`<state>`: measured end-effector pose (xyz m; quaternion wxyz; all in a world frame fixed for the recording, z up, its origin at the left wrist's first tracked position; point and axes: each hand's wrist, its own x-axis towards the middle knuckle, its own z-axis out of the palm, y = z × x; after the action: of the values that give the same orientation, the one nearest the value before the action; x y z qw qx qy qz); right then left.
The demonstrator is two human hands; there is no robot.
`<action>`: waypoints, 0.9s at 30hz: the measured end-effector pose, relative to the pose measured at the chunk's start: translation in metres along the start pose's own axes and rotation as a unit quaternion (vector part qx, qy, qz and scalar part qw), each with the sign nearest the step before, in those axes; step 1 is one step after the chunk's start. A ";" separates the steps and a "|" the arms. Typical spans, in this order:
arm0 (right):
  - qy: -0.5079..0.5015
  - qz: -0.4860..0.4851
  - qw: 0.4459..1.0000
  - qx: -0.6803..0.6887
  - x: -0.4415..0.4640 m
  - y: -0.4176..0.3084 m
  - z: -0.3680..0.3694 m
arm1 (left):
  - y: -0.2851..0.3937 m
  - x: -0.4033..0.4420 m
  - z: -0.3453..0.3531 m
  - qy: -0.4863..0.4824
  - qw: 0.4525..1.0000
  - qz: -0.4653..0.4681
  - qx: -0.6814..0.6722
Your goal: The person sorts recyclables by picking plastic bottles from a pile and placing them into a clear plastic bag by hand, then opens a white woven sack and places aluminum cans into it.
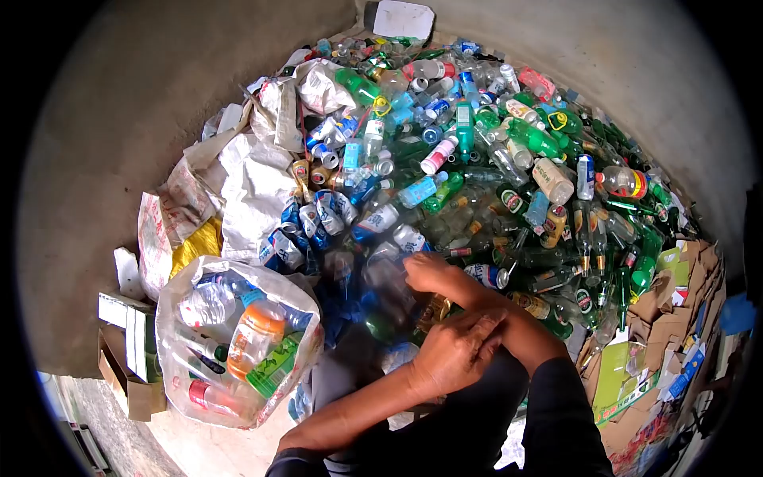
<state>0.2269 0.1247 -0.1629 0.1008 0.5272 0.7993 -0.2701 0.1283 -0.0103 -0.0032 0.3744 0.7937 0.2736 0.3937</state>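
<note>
My right hand reaches over the heap from the lower right, its fingers closed around a clear plastic bottle that is smeared by motion. My left hand lies against or just beside the right forearm; I see nothing in it, and its fingers are loosely extended. Blue-and-white cans, some crushed, lie just beyond the right hand. Another blue-and-white can sits to its right. Left of my legs stands a translucent sack holding several plastic bottles, among them an orange-labelled one and a green-labelled one.
Glass and plastic bottles, such as a green one, pile up toward the back walls. White woven sacks lie at left, above a cardboard box. Flattened cardboard is stacked at right.
</note>
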 end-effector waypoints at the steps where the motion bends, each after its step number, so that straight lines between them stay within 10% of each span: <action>1: 0.024 0.018 0.999 -0.013 0.016 0.007 0.002 | -0.006 -0.002 0.000 -0.002 1.000 -0.015 -0.018; 15: 0.163 0.066 0.950 -0.258 0.179 0.112 0.006 | -0.017 -0.002 -0.060 -0.057 0.887 -0.351 -0.294; 27: 0.368 0.004 0.899 -0.238 0.135 0.136 0.008 | -0.026 -0.008 -0.052 -0.012 0.935 -0.254 -0.249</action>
<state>0.2911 0.2669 -0.2743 -0.0764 0.5523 0.8179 0.1420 0.0769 0.0190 -0.0065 0.6506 0.5836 0.3553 0.3316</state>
